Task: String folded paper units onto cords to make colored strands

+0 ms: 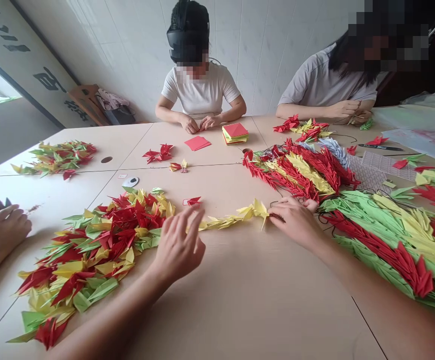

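Observation:
A string of yellow folded paper cranes [236, 218] lies across the table between my hands. My right hand [296, 220] has its fingers pinched at the strand's right end, where something thin and dark shows, perhaps the cord. Above the strand's left end is my left hand [181, 242], fingers apart and holding nothing I can see; it hides that end. Just left of it spreads a pile of loose red, yellow and green paper cranes [108, 227]. A single red crane [193, 201] lies beyond my left fingertips.
Finished crane strands [300, 170] and more green, yellow and red strands [386, 235] are heaped on the right. Two people sit opposite; another person's hand [5, 225] is at the left edge. A paper stack [235, 134], a smaller crane pile [61, 156] and a pen [380, 147] lie farther back.

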`<state>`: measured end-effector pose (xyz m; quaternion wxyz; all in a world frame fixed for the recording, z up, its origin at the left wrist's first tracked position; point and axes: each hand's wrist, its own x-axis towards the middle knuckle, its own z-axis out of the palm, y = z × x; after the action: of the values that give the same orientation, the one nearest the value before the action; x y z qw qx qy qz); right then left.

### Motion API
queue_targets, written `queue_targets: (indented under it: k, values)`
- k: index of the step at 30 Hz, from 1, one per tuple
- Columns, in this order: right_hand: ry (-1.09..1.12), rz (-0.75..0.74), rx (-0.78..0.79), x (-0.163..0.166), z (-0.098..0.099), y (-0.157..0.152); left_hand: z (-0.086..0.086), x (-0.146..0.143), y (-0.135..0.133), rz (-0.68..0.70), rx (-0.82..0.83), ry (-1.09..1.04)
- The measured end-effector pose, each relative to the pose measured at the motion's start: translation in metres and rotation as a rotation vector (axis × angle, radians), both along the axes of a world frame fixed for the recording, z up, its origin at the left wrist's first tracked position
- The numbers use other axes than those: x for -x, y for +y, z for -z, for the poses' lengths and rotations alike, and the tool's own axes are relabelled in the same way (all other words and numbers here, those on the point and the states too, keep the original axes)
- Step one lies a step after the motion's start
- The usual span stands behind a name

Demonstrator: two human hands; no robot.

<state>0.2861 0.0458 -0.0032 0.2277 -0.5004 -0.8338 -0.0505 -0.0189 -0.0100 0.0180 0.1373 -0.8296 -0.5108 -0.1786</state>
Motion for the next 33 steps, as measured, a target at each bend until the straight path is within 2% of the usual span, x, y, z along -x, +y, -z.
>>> queue_targets:
  k: [2, 5, 9, 17, 25, 30, 33]
  values:
    - [0.009, -0.103, 0.041, 0.008, 0.000, -0.005, 0.012, -0.006, -0.001, 0.119, 0.093, -0.044]
    - [0.007, -0.245, 0.078, 0.020, -0.001, -0.015, 0.025, -0.012, 0.001, 0.211, 0.189, -0.078]
    - [0.008, -0.348, 0.053, 0.029, 0.001, -0.023, 0.025, -0.013, 0.004, 0.200, 0.297, -0.075]
    - [0.037, -0.353, 0.056, 0.020, 0.003, -0.014, 0.008, -0.005, 0.009, 0.098, 0.331, -0.003]
    - [0.068, -0.339, 0.149, 0.019, 0.005, -0.013, 0.006, 0.013, 0.018, -0.031, 0.239, 0.126]
    - [0.118, -0.342, 0.120, 0.022, 0.007, -0.015, 0.005, 0.011, 0.015, 0.046, 0.180, 0.015]
    - [0.122, -0.361, 0.080, 0.027, 0.009, -0.017, 0.002, -0.005, 0.008, 0.148, 0.235, -0.107]
